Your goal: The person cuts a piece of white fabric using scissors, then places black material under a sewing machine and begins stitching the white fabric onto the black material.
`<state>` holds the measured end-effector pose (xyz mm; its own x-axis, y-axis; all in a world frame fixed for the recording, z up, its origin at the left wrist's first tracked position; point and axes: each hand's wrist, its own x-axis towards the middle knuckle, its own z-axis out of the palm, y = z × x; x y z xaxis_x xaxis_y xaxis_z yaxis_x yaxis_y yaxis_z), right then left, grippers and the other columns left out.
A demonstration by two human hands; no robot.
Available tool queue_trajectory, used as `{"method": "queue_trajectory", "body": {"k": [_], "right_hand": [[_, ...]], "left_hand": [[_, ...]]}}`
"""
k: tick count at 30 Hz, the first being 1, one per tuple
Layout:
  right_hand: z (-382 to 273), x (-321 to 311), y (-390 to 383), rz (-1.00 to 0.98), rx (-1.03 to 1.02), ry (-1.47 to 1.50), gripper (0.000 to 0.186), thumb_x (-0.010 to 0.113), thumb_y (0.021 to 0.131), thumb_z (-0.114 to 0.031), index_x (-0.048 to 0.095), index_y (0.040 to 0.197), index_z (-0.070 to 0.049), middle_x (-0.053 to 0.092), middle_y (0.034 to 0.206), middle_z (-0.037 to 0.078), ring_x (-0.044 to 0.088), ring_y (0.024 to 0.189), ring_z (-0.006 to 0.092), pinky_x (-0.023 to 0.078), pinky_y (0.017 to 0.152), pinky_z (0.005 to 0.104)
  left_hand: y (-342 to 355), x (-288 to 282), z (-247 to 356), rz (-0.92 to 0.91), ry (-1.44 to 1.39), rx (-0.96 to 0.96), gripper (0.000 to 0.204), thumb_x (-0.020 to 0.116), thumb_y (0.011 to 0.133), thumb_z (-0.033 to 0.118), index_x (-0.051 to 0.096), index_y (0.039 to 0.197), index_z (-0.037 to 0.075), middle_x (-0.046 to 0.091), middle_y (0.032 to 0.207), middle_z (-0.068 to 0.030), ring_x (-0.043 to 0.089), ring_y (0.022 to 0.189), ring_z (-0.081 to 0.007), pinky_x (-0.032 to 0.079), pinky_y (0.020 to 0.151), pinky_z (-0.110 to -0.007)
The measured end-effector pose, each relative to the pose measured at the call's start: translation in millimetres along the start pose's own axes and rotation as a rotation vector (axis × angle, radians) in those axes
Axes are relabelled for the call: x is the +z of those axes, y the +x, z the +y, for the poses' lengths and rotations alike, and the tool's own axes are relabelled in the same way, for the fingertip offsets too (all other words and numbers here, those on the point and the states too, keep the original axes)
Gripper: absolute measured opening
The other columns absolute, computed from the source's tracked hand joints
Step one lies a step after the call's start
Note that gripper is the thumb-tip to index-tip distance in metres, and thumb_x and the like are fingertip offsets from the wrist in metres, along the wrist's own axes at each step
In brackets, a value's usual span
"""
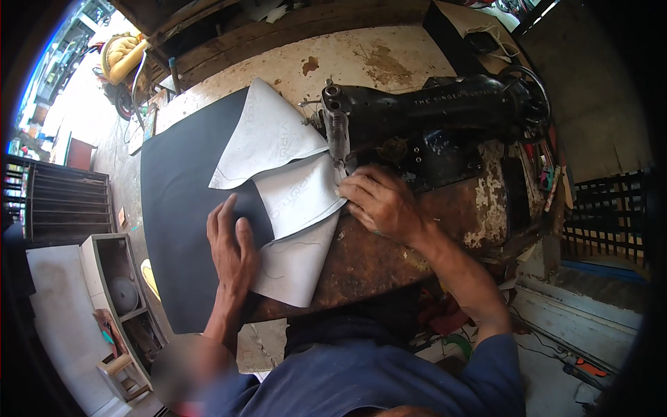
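A large sheet of black synthetic leather (187, 201) with a pale fabric backing (271, 132) lies folded over the table, partly hanging off its left end. My left hand (231, 243) rests on the black side, palm down with the fingers stretched out. Close to the needle of a black sewing machine (431, 104), my right hand (379, 201) pinches the edge of the folded white-backed piece (302, 194). A line of stitching runs along that curved edge. My fingers hide the exact spot under the presser foot.
The worn wooden table (375, 271) has peeling patches. Small tools (549, 181) stand at its right end, beside the machine's handwheel (535, 104). An open cabinet (121, 278) is at the left, and a yellow tufted seat (124, 57) is at the far left.
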<state>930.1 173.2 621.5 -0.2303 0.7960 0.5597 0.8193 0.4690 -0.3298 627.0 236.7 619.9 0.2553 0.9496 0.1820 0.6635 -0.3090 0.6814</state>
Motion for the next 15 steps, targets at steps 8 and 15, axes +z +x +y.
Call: {"method": "queue_trajectory", "body": {"k": [8,15], "right_hand": [[21,7,-9,-0.028,0.089,0.243,0.031,0.082,0.072,0.006,0.075,0.1,-0.007,0.071,0.089,0.006,0.06,0.08,0.0263,0.052,0.074,0.038],[16,7,-9,-0.029,0.05,0.163,0.039,0.079,0.067,0.006,0.077,0.103,-0.008,0.07,0.087,0.005,0.059,0.078,0.0255,0.05,0.072,0.0379]], "left_hand": [[37,-19,-36,-0.231,0.177,0.298,0.046,0.053,0.103,0.036,0.063,0.136,0.005,0.057,0.143,-0.0188,0.045,0.144,-0.0382,0.017,0.126,-0.059],[78,-20,-49,-0.291,0.27,0.453,0.043,0.06,0.101,0.03,0.064,0.134,0.003,0.058,0.142,-0.0194,0.047,0.143,-0.0374,0.023,0.124,-0.06]]}}
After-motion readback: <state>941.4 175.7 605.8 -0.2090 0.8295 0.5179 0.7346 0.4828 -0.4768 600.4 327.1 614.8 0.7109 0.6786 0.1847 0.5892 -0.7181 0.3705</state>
